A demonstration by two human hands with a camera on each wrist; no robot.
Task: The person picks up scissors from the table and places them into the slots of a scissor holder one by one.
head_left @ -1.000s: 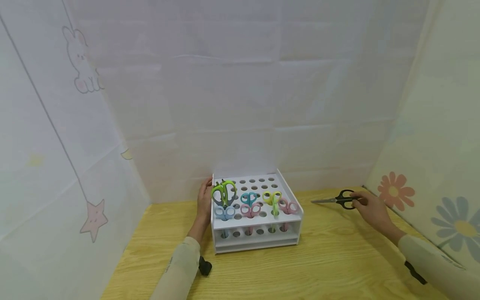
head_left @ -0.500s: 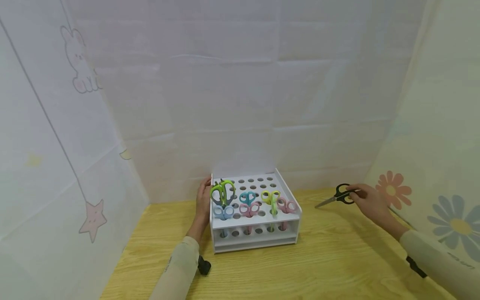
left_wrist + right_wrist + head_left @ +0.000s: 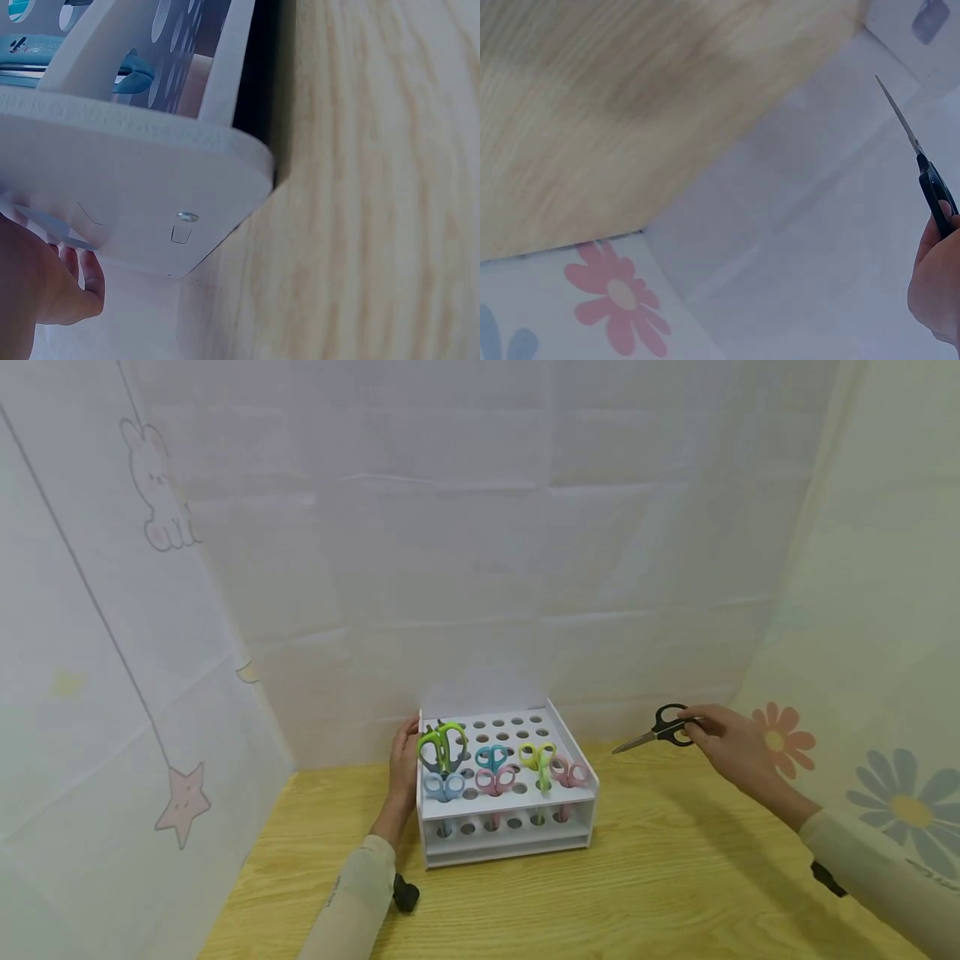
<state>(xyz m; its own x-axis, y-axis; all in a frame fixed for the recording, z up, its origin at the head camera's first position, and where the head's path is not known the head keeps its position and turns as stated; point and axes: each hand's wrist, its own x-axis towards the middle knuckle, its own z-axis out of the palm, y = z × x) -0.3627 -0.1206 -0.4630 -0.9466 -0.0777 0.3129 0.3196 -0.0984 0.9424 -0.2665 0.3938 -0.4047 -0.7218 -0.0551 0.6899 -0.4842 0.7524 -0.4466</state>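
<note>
My right hand [image 3: 731,747] pinches black-handled scissors [image 3: 663,727] by the finger loops, raised to the right of the rack. Their closed blades point left and slightly down; in the right wrist view the slim blade [image 3: 897,112] shows against the white backdrop. A white holed rack [image 3: 508,842] stands at the table's middle, holding several scissors upright with handles up: green-and-grey [image 3: 443,746], light blue [image 3: 444,786], teal [image 3: 491,757], pink [image 3: 495,779] and yellow [image 3: 537,755]. My left hand [image 3: 403,764] grips the rack's left side panel [image 3: 135,172], fingers bent by its cutout, some hidden.
The rack has bare holes in its rear rows and some between the scissors. Wood-grain table [image 3: 637,877] extends in front and to the right. White sheeting [image 3: 450,568] closes off the back, with patterned sheets at both sides.
My right hand has lifted the black-handled scissors and drawn them slightly left, their tips tilting downward. The left hand stays at the rack, while the head view shifts a little.
</note>
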